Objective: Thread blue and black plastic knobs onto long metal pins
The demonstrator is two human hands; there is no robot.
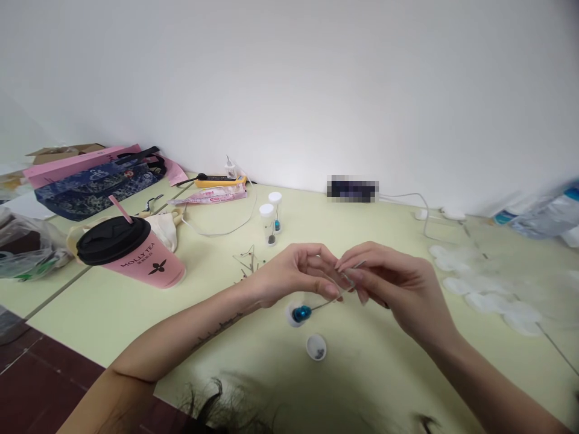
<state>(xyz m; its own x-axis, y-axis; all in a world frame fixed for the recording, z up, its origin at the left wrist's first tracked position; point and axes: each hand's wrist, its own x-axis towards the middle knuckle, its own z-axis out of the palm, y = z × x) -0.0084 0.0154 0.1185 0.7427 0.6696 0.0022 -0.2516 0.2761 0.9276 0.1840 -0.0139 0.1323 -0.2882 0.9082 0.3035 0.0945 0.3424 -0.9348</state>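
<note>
My left hand (312,274) and my right hand (389,277) meet above the table, fingertips almost touching. Between them runs a thin metal rod (323,302), pinched by the fingers of both hands. Its lower end reaches a shiny blue head (301,313), which hangs over or rests on a small white cap (293,319); I cannot tell which. Closer to me, another white cap (316,348) holds a few small grey pieces. Left of my hands lie several thin pins or wires (248,259), partly hidden behind my left wrist.
Two clear tubes with white lids (266,211) stand behind my hands. To the left is a tilted-looking pink cup (154,265) with a black lid and straw. A yellow power strip (221,180), a dark pixelated object (353,190) and clear round plastic cases (488,295) lie around.
</note>
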